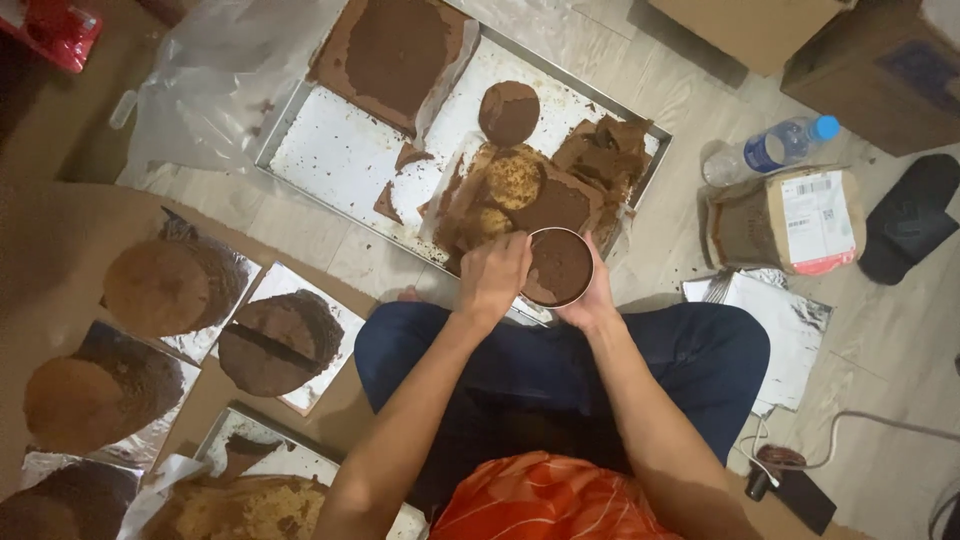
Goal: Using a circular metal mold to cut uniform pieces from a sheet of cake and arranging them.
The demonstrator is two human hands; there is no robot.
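Four brown rounds (160, 287) sit finished at nine o'clock; right hand (592, 297) grips the ring mould (559, 266), left hand (492, 277) fisted on crumbs (slab (395, 55) remains uncut).

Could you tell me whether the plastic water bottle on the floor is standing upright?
No, the water bottle lies on its side on the floor, its blue cap pointing toward the cardboard boxes.

Both hands, left hand (493, 275) and right hand (592, 298), are gripping a round tin (559, 266) of brown cake; the metal tray (345, 160) is lying at twelve o'clock.
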